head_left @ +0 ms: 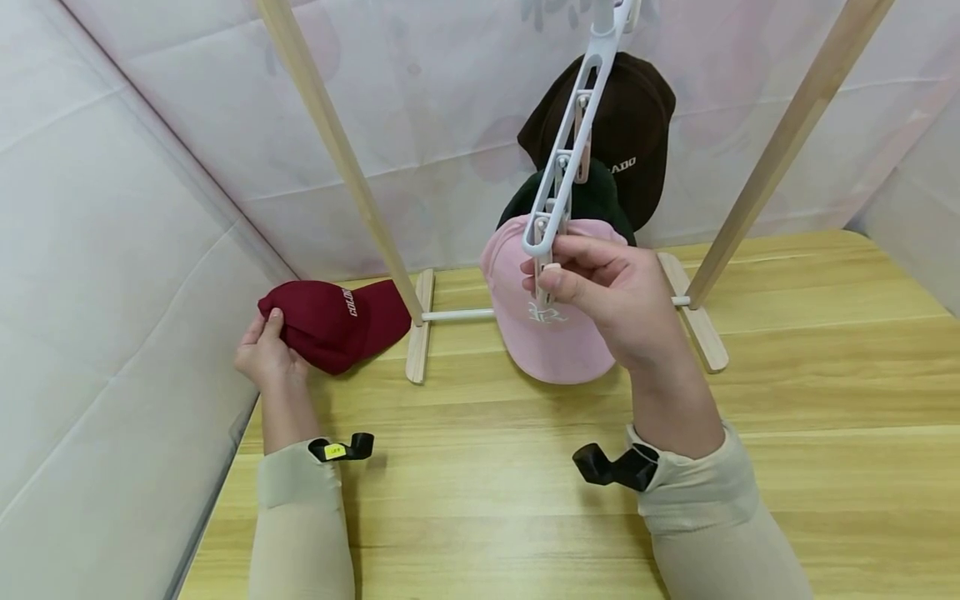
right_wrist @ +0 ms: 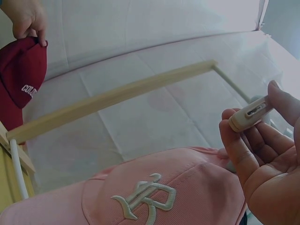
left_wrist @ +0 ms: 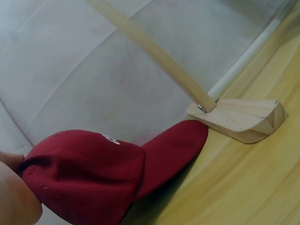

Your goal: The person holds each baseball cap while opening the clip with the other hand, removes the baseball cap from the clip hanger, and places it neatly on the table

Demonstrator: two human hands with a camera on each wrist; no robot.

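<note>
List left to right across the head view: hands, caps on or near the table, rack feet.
Left hand → red cap → left rack foot → pink cap → right hand → right rack foot.

A staged recording booth — white padded fabric walls (head_left: 112, 250) enclose a bare wooden table (head_left: 825, 433).

Can't see where the white hanger (head_left: 567, 142) attaches, top runs off the head view's upper edge, same for both wooden poles (head_left: 337, 146). Dark green cap (head_left: 592, 196) mostly buried behind the pink cap (head_left: 551, 333) and hanger, brown cap's (head_left: 637, 125) lettering half covered. Left hand (left_wrist: 16, 194) cropped to a blurry sliver at the left wrist view's edge, so grip on the red cap (left_wrist: 89, 173) unclear there.
</note>
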